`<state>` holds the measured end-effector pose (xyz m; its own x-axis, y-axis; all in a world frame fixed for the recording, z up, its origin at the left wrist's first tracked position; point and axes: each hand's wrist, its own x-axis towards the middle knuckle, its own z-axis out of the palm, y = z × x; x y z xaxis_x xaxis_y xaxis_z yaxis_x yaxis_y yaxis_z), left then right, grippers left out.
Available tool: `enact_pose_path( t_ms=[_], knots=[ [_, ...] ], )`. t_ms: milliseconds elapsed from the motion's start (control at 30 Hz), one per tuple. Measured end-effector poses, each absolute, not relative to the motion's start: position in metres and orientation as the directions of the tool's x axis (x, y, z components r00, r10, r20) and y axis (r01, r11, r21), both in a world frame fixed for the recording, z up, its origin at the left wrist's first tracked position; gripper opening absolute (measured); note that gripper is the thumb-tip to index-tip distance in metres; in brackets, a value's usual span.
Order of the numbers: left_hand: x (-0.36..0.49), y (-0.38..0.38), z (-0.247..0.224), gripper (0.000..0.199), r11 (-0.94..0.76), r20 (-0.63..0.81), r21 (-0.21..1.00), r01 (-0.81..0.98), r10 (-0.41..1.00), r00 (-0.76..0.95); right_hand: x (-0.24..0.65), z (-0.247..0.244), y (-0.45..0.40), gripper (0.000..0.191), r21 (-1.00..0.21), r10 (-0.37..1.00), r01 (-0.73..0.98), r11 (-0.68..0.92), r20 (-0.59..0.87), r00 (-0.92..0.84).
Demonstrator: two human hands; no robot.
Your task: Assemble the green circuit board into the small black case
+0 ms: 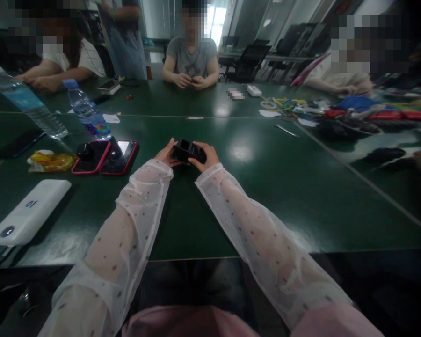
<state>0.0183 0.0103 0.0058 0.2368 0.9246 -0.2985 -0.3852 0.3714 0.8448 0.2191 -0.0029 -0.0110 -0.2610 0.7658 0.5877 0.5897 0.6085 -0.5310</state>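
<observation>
A small black boxy device (188, 150) with a dark panel on its upper face is held between both hands, just above the green table or resting on it; I cannot tell which. My left hand (167, 153) grips its left side, with the thumb up along the edge. Around the right side, the fingers of my right hand (206, 157) are closed on the same device. Two phones in pink-red cases, a left one (91, 161) and a right one (120, 158), lie to the left of my hands. On the left phone sits a small black rounded object (84, 150).
Two water bottles, a large one (30, 105) and a smaller one (87, 112), stand at left. A white power bank (30, 213) with a cable lies nearer. A metal wrench-like tool (286, 130) and tangled cables (284, 104) lie at right. Several people sit around the table (266, 201).
</observation>
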Motion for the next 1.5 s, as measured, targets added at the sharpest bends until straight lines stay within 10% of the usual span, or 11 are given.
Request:
enact_pose_path(
  t_ms=[567, 767, 1000, 1500],
  knots=[
    [0.015, 0.004, 0.01, 0.063, 0.285, -0.249, 0.9, -0.331, 0.957, 0.146, 0.214, -0.027, 0.005, 0.061, -0.623, 0.787, 0.487, 0.612, 0.539, -0.299],
    [0.016, 0.001, 0.016, 0.067, 0.282, -0.228, 0.875, -0.393, 0.957, 0.179, 0.213, -0.028, 0.004, 0.069, -0.94, 0.951, 0.161, 0.302, 0.286, -0.115],
    [0.018, 0.002, 0.019, 0.054, 0.279, -0.237, 0.833, -0.477, 0.96, 0.148, 0.208, -0.021, -0.001, 0.068, -0.977, 0.981, -0.212, -0.002, 0.04, -0.192],
    [0.037, -0.007, 0.015, 0.058, 0.524, -0.391, 0.576, -0.627, 0.85, 0.352, 0.203, -0.027, 0.003, 0.07, -0.994, 0.993, -0.112, 0.015, 0.027, -0.113]
  ],
)
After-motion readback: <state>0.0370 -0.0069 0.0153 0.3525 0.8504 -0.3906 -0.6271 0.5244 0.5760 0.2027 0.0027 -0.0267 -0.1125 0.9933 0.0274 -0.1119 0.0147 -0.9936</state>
